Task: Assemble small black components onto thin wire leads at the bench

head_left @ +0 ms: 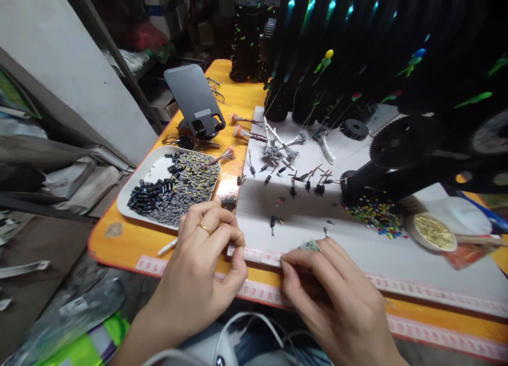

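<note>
My left hand (208, 252), with a gold ring on one finger, is closed in a pinch over the front edge of the white board (254, 217). Thumb and fingertip of my right hand (329, 284) press together a short way to the right. Whatever either pinch holds is too thin or hidden to make out. A greenish-grey wrap (310, 246) covers a finger of the right hand. Printed measuring tape (260, 256) runs along the board's edge between the hands. Just beyond lie small black cylinders with wire ends, one (273, 221) nearest.
A white tray (125, 196) of grey and black cylinders stands left, with a phone stand (194, 98) behind it. Bundled wires (278, 149) lie on the board. At right are coloured beads (377, 215), a bowl (415, 233) of gold-coloured pieces and a large black geared device (400, 143).
</note>
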Tool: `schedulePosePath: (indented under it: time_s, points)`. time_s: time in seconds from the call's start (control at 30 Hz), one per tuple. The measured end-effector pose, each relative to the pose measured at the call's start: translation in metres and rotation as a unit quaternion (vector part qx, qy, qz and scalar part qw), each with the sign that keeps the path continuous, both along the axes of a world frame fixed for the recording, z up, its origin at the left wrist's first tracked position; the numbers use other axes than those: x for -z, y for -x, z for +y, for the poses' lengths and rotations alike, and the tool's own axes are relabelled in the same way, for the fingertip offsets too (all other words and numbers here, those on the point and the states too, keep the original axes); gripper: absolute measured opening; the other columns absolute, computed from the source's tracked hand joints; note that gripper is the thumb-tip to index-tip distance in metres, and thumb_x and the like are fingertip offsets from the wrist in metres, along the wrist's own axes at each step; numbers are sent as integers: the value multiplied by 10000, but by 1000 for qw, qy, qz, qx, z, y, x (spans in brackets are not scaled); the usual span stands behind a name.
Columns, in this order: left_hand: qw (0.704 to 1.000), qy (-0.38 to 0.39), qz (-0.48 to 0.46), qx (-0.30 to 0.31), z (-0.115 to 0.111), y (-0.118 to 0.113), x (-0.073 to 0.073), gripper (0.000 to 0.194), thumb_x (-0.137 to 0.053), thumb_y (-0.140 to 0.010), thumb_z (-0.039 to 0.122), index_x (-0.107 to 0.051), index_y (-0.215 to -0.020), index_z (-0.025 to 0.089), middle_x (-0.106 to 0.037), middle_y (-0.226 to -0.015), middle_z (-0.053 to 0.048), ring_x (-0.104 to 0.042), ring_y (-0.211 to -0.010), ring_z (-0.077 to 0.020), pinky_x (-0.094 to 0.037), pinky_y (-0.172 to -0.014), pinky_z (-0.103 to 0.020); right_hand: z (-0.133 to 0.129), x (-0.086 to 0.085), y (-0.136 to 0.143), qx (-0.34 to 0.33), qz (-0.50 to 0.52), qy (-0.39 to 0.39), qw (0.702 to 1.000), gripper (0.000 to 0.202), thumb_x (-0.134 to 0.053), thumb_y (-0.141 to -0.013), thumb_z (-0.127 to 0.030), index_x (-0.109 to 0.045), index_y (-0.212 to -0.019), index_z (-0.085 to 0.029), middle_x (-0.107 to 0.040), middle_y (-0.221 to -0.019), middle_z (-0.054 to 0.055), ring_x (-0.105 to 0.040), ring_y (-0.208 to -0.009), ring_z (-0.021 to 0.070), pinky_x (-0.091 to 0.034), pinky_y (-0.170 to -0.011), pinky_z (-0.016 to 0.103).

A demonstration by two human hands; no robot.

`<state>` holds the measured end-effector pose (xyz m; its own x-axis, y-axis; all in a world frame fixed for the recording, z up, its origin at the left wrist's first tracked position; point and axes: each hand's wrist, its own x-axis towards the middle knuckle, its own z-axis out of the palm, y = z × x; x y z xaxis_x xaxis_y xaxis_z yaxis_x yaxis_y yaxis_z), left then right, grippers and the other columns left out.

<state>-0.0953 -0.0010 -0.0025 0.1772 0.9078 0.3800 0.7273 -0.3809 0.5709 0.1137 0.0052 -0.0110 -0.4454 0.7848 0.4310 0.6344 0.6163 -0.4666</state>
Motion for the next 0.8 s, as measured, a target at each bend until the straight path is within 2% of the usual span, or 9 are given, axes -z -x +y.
schedulePosePath:
  time_s: [0.17,0.47,0.8]
  points:
    - [1000,2,-2,-3,1,0,-1,184,-574,-823,16,-557,-824,198,-594,-960,-69,-465,-1069,-273,-411,-972,-467,-1,0,1,15,5,7,1000,120,-593,-914,-77,-594,-908,-197,-543,-741,11,-532,-687,164,-436,-639,297]
    - [1000,13,-9,-3,2,0,-2,170,-576,-815,11,-567,-797,179,-596,-952,-76,-470,-1048,-263,-388,-1029,-492,0,2,1,1,6,6,1000,110,-610,-908,-78,-597,-921,-187,-538,-746,14,-517,-690,162,-417,-639,293]
    - [1000,6,-6,-6,2,2,-1,167,-590,-810,11,-578,-797,178,-603,-947,-79,-479,-1059,-267,-402,-993,-464,2,3,-1,-11,-7,-3,1000,119,-614,-901,-71,-590,-916,-186,-528,-736,13,-517,-676,159,-421,-621,287]
